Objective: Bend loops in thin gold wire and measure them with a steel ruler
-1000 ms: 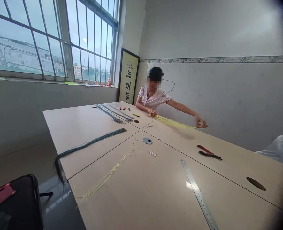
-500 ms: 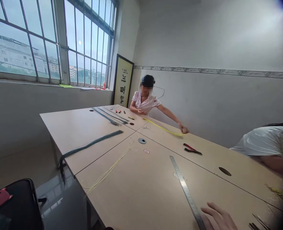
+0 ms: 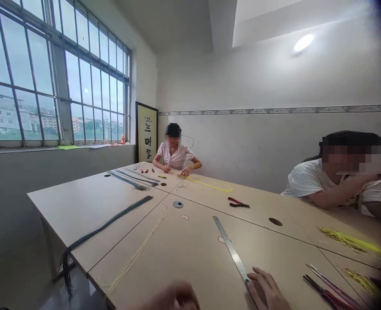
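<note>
Down the framed sign [image 3: 147, 131], at ten o'clock from the view's centre, the large characters 三 and 百 can be read; the character below and the smaller writing above cannot be made out. On the desk [image 3: 177, 258], a red-edged label [image 3: 184, 217] at six o'clock is too small to be read, as are the ruler's [image 3: 231, 251] markings at five.

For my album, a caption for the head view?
Right hand at a metal ruler, dark strands trailing over the table edge.
</note>
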{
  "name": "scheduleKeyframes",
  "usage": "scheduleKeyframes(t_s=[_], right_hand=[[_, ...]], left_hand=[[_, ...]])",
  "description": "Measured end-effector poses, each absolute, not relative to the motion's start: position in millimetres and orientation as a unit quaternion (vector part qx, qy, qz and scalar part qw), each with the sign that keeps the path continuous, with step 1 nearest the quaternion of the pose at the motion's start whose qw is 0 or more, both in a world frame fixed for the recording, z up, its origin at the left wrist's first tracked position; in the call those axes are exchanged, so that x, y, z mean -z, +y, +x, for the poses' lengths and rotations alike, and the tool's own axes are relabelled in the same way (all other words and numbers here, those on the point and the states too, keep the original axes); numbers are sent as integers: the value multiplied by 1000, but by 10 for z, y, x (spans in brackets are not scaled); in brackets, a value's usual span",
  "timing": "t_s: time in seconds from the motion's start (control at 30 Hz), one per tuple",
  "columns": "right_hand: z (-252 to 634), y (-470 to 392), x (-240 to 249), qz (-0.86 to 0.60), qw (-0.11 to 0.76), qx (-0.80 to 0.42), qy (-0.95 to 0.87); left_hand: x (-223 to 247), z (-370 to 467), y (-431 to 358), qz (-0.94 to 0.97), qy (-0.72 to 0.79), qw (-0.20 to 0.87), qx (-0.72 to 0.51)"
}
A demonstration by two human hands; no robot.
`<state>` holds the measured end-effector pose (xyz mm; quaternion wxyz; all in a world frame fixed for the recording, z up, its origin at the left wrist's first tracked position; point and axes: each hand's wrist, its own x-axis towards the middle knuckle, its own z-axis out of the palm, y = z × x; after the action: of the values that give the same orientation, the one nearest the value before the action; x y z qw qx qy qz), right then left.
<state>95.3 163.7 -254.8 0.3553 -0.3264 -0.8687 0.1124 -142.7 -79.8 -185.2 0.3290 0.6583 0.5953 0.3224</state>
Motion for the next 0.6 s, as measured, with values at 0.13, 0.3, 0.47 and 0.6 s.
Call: scheduleKeyframes(t_s=[0.13, 0.3, 0.47, 0.6], right_hand=[[898, 1578, 2564, -338, 360, -128, -860], [896, 1527, 2522, -334, 344, -151, -864], [901, 1466, 2434, -328, 328, -168, -870], [910, 1414, 2357, -321, 316, -182, -874]], left_hand=[[1669, -1978, -846, 559, 728, 183, -352], [1645, -2412, -961, 502, 788, 66, -351], [1670, -2795, -865, 442, 827, -7, -348], [1641, -3049, -632, 402, 857, -26, -320]])
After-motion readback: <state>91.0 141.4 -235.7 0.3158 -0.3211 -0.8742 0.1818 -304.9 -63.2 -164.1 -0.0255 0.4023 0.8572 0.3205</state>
